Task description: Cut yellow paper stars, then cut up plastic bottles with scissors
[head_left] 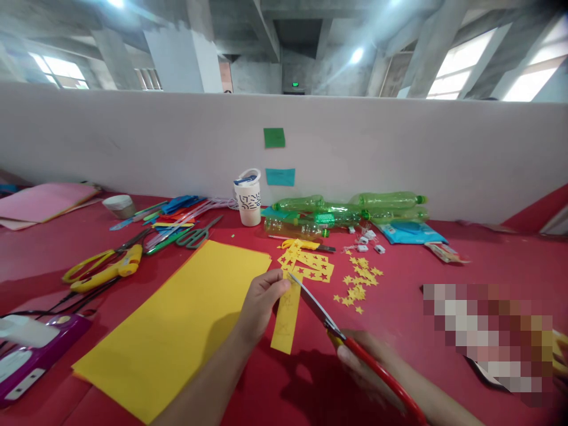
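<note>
My left hand [261, 299] pinches the upper end of a yellow paper strip [286, 322] that bears faint drawn outlines. My right hand [366, 355] grips a pair of scissors [315, 305] with red handles; the blade tips meet the strip close to my left fingertips. The blades look nearly together, and whether paper lies between them is hard to see. Just beyond are yellow strips with star-shaped holes [313, 266]. Small yellow paper stars [361, 278] lie scattered to their right. A stack of yellow paper sheets [190, 313] rests left of my left hand.
A white patterned cup [248, 201] and green plastic bottles [341, 213] stand or lie before the white partition [186, 142]. A yellow cutter [302, 244] lies near the bottles. Leftward are green scissors [194, 238], a yellow glue gun [113, 272] and a purple power strip [48, 355].
</note>
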`<state>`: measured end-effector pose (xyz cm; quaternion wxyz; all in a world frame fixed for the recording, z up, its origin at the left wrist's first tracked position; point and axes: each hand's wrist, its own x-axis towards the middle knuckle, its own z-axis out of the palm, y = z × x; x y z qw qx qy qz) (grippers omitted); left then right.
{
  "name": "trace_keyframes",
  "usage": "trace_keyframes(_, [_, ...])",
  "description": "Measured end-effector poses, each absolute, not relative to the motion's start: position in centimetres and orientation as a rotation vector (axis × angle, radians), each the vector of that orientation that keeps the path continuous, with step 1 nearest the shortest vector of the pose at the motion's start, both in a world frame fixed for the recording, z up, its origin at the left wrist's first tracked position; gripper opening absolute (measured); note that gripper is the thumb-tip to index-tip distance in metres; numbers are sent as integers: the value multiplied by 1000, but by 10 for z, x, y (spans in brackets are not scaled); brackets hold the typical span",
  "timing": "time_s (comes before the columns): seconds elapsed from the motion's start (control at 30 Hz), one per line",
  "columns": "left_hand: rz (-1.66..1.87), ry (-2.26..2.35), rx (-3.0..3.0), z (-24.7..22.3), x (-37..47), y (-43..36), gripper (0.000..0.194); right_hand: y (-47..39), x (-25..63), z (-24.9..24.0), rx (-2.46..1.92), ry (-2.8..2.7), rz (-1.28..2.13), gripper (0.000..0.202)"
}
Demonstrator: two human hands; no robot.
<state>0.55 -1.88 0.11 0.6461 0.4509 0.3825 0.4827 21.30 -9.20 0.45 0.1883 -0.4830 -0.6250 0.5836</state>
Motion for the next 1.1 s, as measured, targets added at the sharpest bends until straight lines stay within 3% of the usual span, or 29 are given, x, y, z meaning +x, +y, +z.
trace_keyframes(1.1, [1153, 837, 1153, -8, 11, -20, 24, -100, 204, 9, -1392, -1605, 1684, 48])
